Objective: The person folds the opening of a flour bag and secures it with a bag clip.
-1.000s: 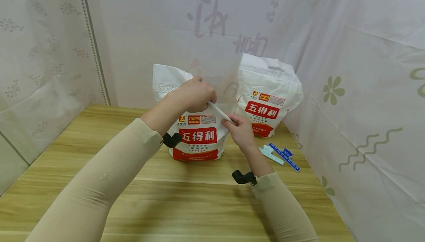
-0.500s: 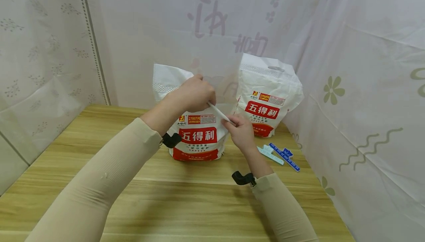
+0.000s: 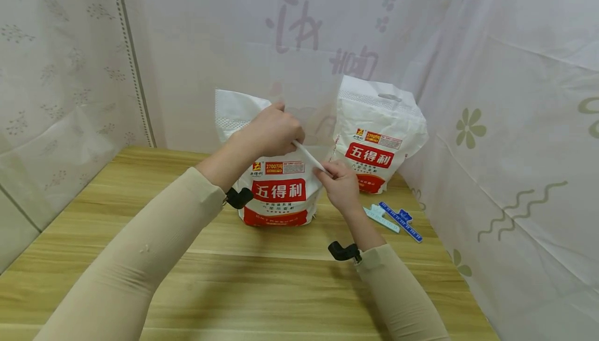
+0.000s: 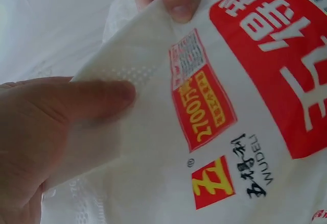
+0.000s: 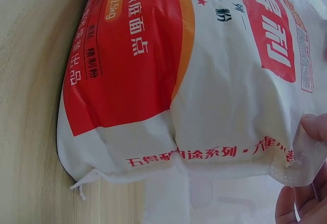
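A white flour bag (image 3: 281, 211) with red print stands upright in the middle of the table. Its right upper edge is folded over into a slanting crease, while the top left corner sticks up. My left hand (image 3: 276, 130) grips the fold near the middle of the bag's top, and in the left wrist view its thumb (image 4: 110, 94) lies flat on the bag's front. Lower on the same fold, at the bag's right side, my right hand (image 3: 340, 182) pinches the edge between thumb and fingers. In the right wrist view the thumb (image 5: 314, 127) presses the bag's side seam.
A second, similar flour bag (image 3: 381, 128) stands behind to the right, with a handle slot at its top. Before it lie a pale green clip (image 3: 382, 220) and a blue clip (image 3: 400, 220). Patterned curtains (image 3: 201, 34) enclose the wooden table (image 3: 243, 289) on the back and sides.
Hardly anything differs: both hands keep their hold on the folded edge, with only a very slight shift of the left forearm to the left.
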{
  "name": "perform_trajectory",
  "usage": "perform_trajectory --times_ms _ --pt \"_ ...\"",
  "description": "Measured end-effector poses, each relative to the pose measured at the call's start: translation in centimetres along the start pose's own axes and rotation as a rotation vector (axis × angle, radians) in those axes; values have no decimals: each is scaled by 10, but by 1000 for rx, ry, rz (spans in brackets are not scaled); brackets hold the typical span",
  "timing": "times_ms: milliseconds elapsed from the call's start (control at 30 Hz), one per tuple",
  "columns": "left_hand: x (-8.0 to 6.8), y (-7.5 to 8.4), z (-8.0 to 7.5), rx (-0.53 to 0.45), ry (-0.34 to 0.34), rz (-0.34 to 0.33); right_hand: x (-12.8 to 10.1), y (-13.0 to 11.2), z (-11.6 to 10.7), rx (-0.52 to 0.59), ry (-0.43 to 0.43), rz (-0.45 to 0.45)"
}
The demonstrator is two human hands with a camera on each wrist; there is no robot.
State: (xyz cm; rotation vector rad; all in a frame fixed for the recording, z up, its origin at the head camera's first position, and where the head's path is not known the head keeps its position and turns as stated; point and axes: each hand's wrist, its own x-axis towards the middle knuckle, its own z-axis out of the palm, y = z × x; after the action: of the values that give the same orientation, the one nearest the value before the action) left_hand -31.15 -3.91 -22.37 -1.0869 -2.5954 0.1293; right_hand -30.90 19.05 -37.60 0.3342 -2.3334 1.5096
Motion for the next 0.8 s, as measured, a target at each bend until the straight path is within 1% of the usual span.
perform_trajectory --times_ms 200,333,467,667,800 --pt "3 1 -4 -13 -8 36 0 -1 -3 -9 -26 -6" --pt "4 2 -5 17 -1 57 1 -4 -4 -47 -59 -52" --pt "4 2 -4 21 2 52 4 -13 -2 -39 -74 -104" --pt "4 2 -2 24 16 52 13 -23 6 -30 -56 -182" --pt "3 3 -3 26 28 55 14 -25 9 -28 -40 -210"
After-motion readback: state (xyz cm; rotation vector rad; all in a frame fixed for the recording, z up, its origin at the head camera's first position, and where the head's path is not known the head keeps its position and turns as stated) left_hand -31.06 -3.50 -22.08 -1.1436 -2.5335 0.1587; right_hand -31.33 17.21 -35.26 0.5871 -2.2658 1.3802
